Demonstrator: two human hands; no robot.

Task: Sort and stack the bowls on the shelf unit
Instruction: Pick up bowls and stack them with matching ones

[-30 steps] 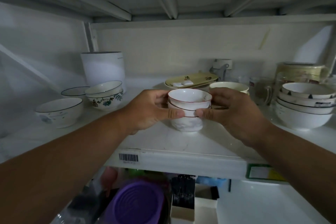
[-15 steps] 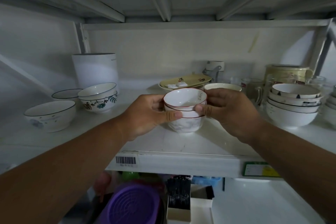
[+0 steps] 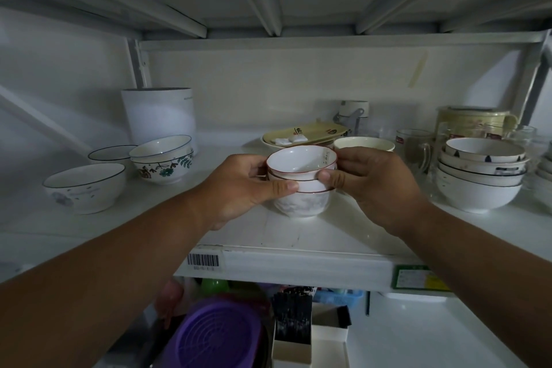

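Observation:
A small stack of red-rimmed white bowls (image 3: 300, 176) stands on the white shelf (image 3: 298, 236) in the middle. My left hand (image 3: 239, 185) grips the stack from the left, thumb across the front. From the right, my right hand (image 3: 370, 185) holds it, thumb on the upper bowls. The top bowl sits slightly tilted in the stack. To the left stand a white bowl with a dark rim (image 3: 85, 188), a flowered bowl with another nested in it (image 3: 162, 163), and a shallow bowl (image 3: 110, 153) behind. A stack of larger white bowls (image 3: 481, 173) is at the right.
A white cylinder container (image 3: 158, 116) stands at the back left. Behind the held stack lie a yellow tray (image 3: 304, 135) and a cream bowl (image 3: 364, 144). Glass mugs (image 3: 413, 143) and a lidded jar (image 3: 472, 121) crowd the back right. A purple basket (image 3: 221, 337) sits below.
Both hands stay on the red-rimmed stack, which has barely shifted. The top bowl now looks a little more tilted. The view has moved slightly.

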